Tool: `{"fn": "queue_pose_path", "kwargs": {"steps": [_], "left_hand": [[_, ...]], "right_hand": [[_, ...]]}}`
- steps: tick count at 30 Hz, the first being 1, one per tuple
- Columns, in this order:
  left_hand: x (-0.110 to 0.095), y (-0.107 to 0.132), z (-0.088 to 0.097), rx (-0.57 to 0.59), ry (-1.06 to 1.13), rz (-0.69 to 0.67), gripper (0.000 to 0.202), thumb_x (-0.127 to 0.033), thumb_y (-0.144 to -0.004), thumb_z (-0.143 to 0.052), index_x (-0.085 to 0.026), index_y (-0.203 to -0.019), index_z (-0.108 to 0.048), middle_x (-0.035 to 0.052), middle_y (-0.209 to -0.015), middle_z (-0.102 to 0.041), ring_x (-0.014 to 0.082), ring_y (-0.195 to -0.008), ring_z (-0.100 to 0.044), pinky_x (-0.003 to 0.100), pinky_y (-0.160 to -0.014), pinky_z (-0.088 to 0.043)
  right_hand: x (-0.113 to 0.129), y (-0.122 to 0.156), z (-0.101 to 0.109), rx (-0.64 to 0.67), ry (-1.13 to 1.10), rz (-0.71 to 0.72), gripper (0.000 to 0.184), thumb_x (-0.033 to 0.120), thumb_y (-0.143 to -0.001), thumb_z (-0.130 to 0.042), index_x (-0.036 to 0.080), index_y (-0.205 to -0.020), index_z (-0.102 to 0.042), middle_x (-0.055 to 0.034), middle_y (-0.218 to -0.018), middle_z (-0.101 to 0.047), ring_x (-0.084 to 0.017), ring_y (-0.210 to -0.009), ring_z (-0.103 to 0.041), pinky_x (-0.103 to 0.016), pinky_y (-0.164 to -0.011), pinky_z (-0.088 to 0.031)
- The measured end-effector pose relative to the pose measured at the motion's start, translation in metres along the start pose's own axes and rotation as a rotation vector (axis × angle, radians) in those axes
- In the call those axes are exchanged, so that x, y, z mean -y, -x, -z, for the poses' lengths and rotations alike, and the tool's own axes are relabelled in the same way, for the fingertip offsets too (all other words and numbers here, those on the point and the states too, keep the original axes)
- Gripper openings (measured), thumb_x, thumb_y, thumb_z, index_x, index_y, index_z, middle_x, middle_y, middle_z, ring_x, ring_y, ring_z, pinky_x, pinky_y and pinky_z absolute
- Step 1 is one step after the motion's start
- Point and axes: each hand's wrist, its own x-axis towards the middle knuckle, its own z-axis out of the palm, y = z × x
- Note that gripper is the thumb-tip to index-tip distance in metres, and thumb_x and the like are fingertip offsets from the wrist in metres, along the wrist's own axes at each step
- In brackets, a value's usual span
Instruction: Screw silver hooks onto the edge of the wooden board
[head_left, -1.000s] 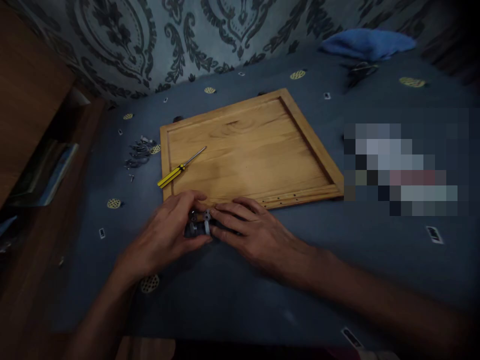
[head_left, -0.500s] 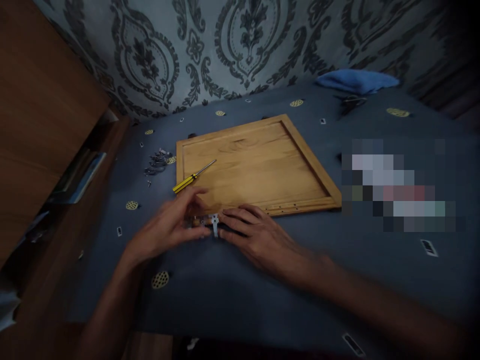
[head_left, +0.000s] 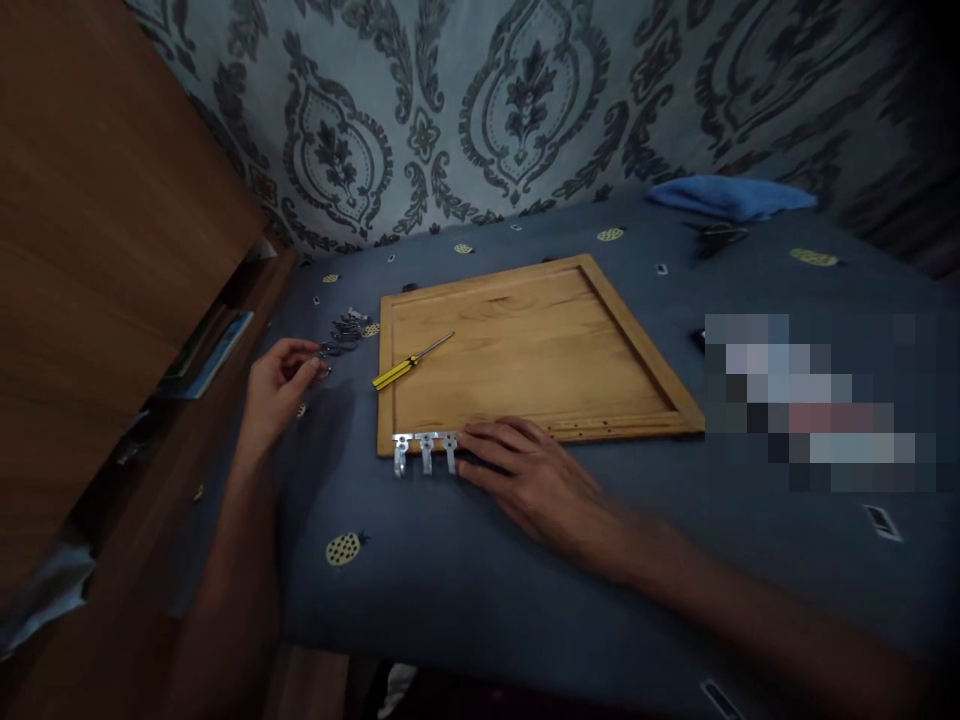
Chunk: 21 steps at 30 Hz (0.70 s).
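My left hand (head_left: 279,385) is beside a small pile of metal pieces (head_left: 349,325), too small to tell apart. Its thumb and fingers are apart, tips close to a few loose bits. A wooden framed panel (head_left: 517,340) lies on the blue patterned cloth. Along its near edge runs a shiny metal hook strip (head_left: 426,440), with three hooks showing and hanging toward me. My right hand (head_left: 536,480) holds this strip's right part against the frame, fingers over the edge. Its thumb and the covered part are hidden. A yellow-handled screwdriver (head_left: 397,373) rests across the panel's left side.
A folded blue cloth (head_left: 731,197) lies at the back right, with a dark object (head_left: 716,238) in front of it. A blurred-out patch covers things on the right. Wooden furniture (head_left: 112,220) stands at left, a patterned wall behind.
My left hand has left the strip's left end and moved left and away to the metal pieces, uncovering the hooks. My right hand stays on the strip. The view has shifted slightly.
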Motion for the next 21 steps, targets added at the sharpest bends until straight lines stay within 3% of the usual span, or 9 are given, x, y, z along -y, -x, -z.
{"fn": "queue_pose_path", "kwargs": {"steps": [5, 14, 17, 21], "left_hand": [[0.003, -0.001, 0.002, 0.010, -0.025, -0.018, 0.034, -0.046, -0.073, -0.069, -0.019, -0.093, -0.064, 0.0033, -0.075, -0.072, 0.0190, -0.069, -0.069, 0.028, -0.063, -0.053], [-0.004, 0.009, -0.013, 0.129, -0.143, -0.088, 0.030, -0.046, -0.082, -0.064, -0.019, -0.095, -0.070, 0.0032, -0.081, -0.074, 0.0193, -0.074, -0.070, 0.029, -0.069, -0.052], [0.000, 0.007, -0.010, 0.089, -0.230, -0.091, 0.026, -0.040, -0.083, -0.060, -0.020, -0.096, -0.070, 0.0023, -0.082, -0.074, 0.0189, -0.075, -0.068, 0.029, -0.069, -0.050], [0.012, 0.000, 0.009, -0.036, -0.392, -0.060, 0.023, -0.033, -0.086, -0.054, -0.020, -0.099, -0.070, 0.0032, -0.084, -0.073, 0.0201, -0.079, -0.068, 0.029, -0.071, -0.048]], "right_hand": [[-0.002, 0.002, -0.001, -0.022, -0.001, 0.025, 0.031, 0.011, -0.095, -0.063, 0.021, -0.123, -0.073, -0.0074, -0.135, -0.073, -0.026, -0.129, -0.062, -0.048, -0.106, -0.050], [-0.001, 0.003, 0.000, -0.030, 0.022, 0.037, 0.029, 0.012, -0.098, -0.059, 0.021, -0.122, -0.072, -0.0072, -0.134, -0.073, -0.025, -0.127, -0.063, -0.047, -0.105, -0.051], [-0.001, 0.003, 0.000, -0.025, 0.025, 0.043, 0.030, 0.012, -0.098, -0.058, 0.021, -0.123, -0.072, -0.0071, -0.134, -0.073, -0.025, -0.127, -0.063, -0.048, -0.105, -0.051], [-0.004, 0.004, -0.002, -0.054, 0.050, 0.053, 0.034, 0.009, -0.097, -0.054, 0.023, -0.122, -0.073, -0.0075, -0.134, -0.073, -0.025, -0.126, -0.065, -0.048, -0.104, -0.051]]}}
